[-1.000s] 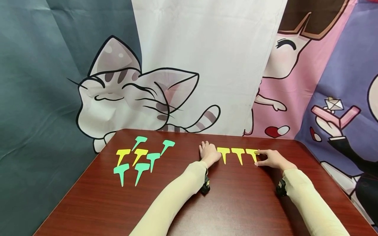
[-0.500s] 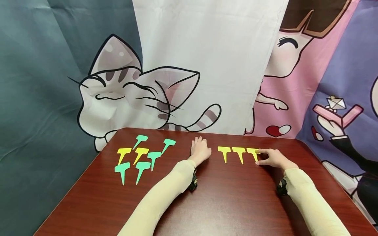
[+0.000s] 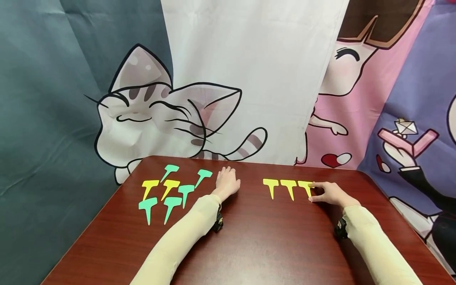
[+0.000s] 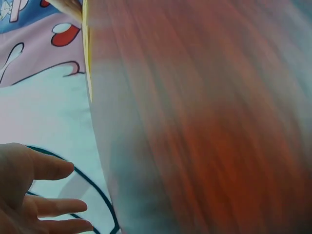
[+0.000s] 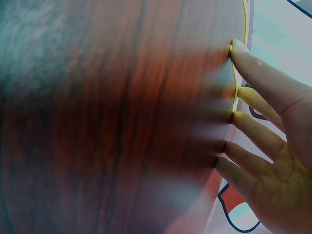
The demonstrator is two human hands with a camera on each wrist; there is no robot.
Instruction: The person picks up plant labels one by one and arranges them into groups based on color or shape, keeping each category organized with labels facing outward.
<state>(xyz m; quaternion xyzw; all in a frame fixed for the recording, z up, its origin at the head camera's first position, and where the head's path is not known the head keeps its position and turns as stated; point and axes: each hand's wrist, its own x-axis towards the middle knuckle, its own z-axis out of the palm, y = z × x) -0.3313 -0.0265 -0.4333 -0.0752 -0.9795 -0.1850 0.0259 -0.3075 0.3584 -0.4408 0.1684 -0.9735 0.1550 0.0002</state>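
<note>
My left hand (image 3: 227,183) hovers over or rests lightly on the table between two groups of T-shaped plant labels. It holds nothing; in the left wrist view its fingers (image 4: 61,207) and thumb are spread apart. My right hand (image 3: 330,193) lies at the right end of a row of 3 yellow labels. Its thumb and fingers touch the rightmost yellow plant label (image 3: 305,185), thumb near the stem and forefinger on the head. The middle yellow label (image 3: 289,186) and the left yellow label (image 3: 271,186) lie beside it, stems toward me. In the right wrist view the fingertips (image 5: 236,117) touch the tabletop.
On the left of the brown table (image 3: 270,245) lies a loose group: two yellow labels (image 3: 149,186) and several green labels (image 3: 172,204), some tilted. A printed cloth (image 3: 249,79) with a cartoon cat hangs behind the table's far edge.
My left hand has moved left, away from the leftmost label of the yellow row toward the green and yellow group. The right hand has stayed at the rightmost label.
</note>
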